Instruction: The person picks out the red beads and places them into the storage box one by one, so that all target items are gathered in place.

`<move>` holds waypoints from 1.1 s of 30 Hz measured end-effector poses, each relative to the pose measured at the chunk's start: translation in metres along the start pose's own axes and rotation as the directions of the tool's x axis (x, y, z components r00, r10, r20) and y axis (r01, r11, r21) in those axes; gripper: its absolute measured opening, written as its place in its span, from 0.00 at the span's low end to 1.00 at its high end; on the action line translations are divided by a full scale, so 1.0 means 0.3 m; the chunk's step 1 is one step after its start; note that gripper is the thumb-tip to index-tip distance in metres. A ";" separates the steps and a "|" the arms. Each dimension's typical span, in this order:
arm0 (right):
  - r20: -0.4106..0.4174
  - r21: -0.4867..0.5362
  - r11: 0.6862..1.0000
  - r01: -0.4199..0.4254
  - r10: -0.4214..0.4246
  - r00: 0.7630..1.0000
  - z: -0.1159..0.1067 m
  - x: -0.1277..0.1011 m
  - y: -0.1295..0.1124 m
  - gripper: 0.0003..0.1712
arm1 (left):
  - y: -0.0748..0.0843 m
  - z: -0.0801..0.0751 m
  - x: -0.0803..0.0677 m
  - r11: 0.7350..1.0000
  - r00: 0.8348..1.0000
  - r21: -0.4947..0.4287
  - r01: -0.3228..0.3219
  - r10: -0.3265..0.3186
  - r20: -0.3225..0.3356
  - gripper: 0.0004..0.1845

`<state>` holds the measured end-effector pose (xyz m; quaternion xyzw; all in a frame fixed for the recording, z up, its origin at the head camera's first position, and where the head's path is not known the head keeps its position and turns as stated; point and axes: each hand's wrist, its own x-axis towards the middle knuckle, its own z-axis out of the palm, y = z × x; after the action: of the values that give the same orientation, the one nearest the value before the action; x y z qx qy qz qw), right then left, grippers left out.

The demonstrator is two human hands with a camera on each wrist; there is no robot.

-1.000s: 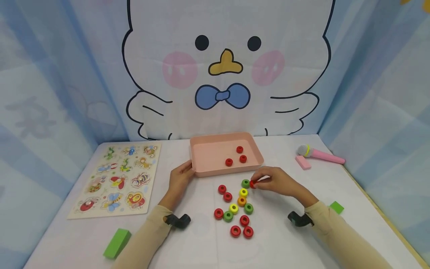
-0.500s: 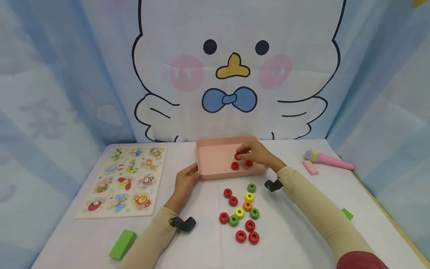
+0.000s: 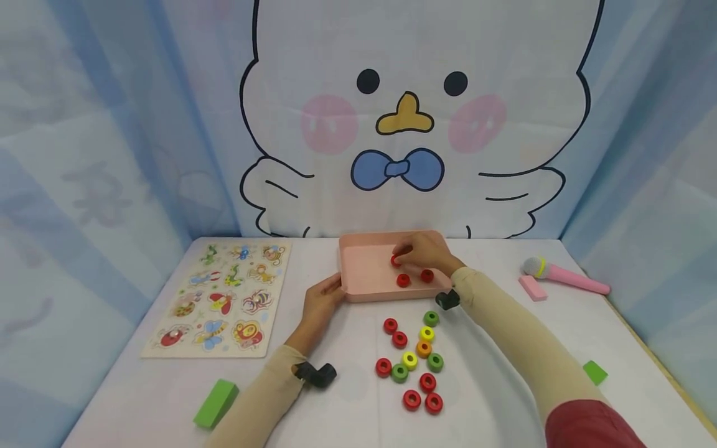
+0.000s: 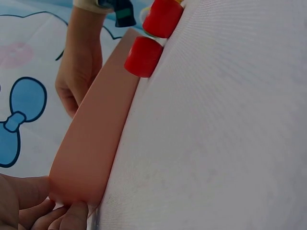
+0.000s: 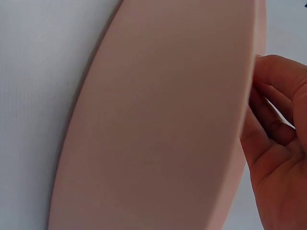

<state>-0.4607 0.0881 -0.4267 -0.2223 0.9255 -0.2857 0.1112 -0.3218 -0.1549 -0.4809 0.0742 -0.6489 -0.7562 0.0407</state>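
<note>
A shallow pink tray (image 3: 358, 297) stands at the back middle of the table. My left hand (image 3: 322, 305) grips its near left corner, thumb (image 4: 29, 190) on one side and fingers curled on the other. Over the tray's inside, my right hand (image 3: 428, 252) pinches a red ring bead (image 3: 395, 261) between thumb and fingertips. Two other red beads, one left (image 3: 403, 280) and one right (image 3: 427, 275), lie on the tray floor below that hand. In the right wrist view the tray wall (image 5: 153, 115) hides the fingertips and the bead.
Several red, green, yellow and orange beads, one orange (image 3: 424, 348), lie before the tray. A picture board (image 3: 224, 305) and green block (image 3: 216, 404) are left. On the right lie a toy microphone (image 3: 571, 278), a pink block (image 3: 533, 289) and a green piece (image 3: 595, 373).
My right hand has picked up a red bead from beside the green one and carried it up into the tray. My left hand stays on the tray corner. The head view has shifted slightly.
</note>
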 end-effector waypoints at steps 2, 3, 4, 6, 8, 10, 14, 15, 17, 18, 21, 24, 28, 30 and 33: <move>0.006 0.010 1.000 -0.009 0.009 1.000 0.004 0.003 0.004 0.14 | 0.003 0.001 -0.003 1.000 1.000 0.011 -0.002 0.002 0.001 0.24; 0.009 0.013 1.000 -0.011 0.011 1.000 0.004 0.003 0.005 0.14 | 0.003 0.001 -0.004 1.000 1.000 0.015 -0.004 0.004 0.001 0.24; 0.009 0.014 1.000 -0.014 0.013 1.000 0.005 0.004 0.006 0.14 | 0.003 0.001 -0.004 1.000 1.000 0.026 -0.004 0.004 0.000 0.24; 0.012 0.013 1.000 -0.014 0.014 1.000 0.006 0.005 0.007 0.14 | 0.003 0.002 -0.005 0.999 1.000 0.035 -0.001 0.001 -0.001 0.24; 0.014 0.015 1.000 -0.011 0.011 1.000 0.007 0.005 0.006 0.14 | 0.002 0.003 -0.005 0.999 1.000 0.033 0.005 -0.005 -0.003 0.24; 0.016 0.018 1.000 -0.006 0.005 1.000 0.009 0.003 0.008 0.14 | 0.002 0.003 -0.005 0.999 1.000 0.033 0.011 -0.011 -0.004 0.24; 0.021 0.018 1.000 -0.012 0.012 1.000 0.014 0.003 0.013 0.13 | -0.001 0.004 -0.004 0.999 1.000 0.037 0.023 -0.023 -0.007 0.24; 0.022 0.016 1.000 -0.016 0.015 1.000 0.015 0.004 0.015 0.14 | -0.001 0.004 -0.004 0.999 1.000 0.042 0.021 -0.021 -0.006 0.24; 0.022 0.015 1.000 -0.024 0.023 0.999 0.016 0.004 0.016 0.14 | -0.002 0.004 -0.003 0.999 1.000 0.043 0.020 -0.020 -0.005 0.24; 0.019 0.016 0.999 -0.027 0.027 0.999 0.015 0.005 0.016 0.15 | -0.002 0.003 -0.003 0.999 1.000 0.042 0.020 -0.019 -0.005 0.24; 0.005 0.027 0.999 -0.033 0.033 0.999 0.009 0.005 0.016 0.16 | 0.001 0.001 -0.002 0.999 1.000 0.037 0.007 -0.007 -0.003 0.24; -0.017 0.052 0.997 -0.050 0.051 0.999 0.000 -0.012 0.023 0.17 | -0.001 0.004 -0.006 1.000 1.000 0.029 -0.004 0.004 -0.002 0.24; -0.048 0.086 0.996 -0.026 0.030 0.998 -0.012 -0.044 0.040 0.16 | -0.003 0.005 -0.006 0.998 0.999 0.042 -0.036 0.036 -0.002 0.24; -0.068 0.092 0.996 0.017 -0.011 0.998 -0.018 -0.069 0.049 0.16 | -0.004 0.004 -0.003 0.998 0.999 0.050 -0.037 0.038 -0.006 0.24; -0.096 0.102 0.993 0.058 -0.048 0.994 -0.027 -0.117 0.058 0.16 | -0.006 0.003 -0.003 0.999 1.000 0.048 -0.025 0.025 -0.004 0.24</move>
<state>-0.4386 0.1213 -0.4275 -0.2270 0.9072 -0.3468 0.0719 -0.3211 -0.1537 -0.4824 0.0689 -0.6675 -0.7397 0.0501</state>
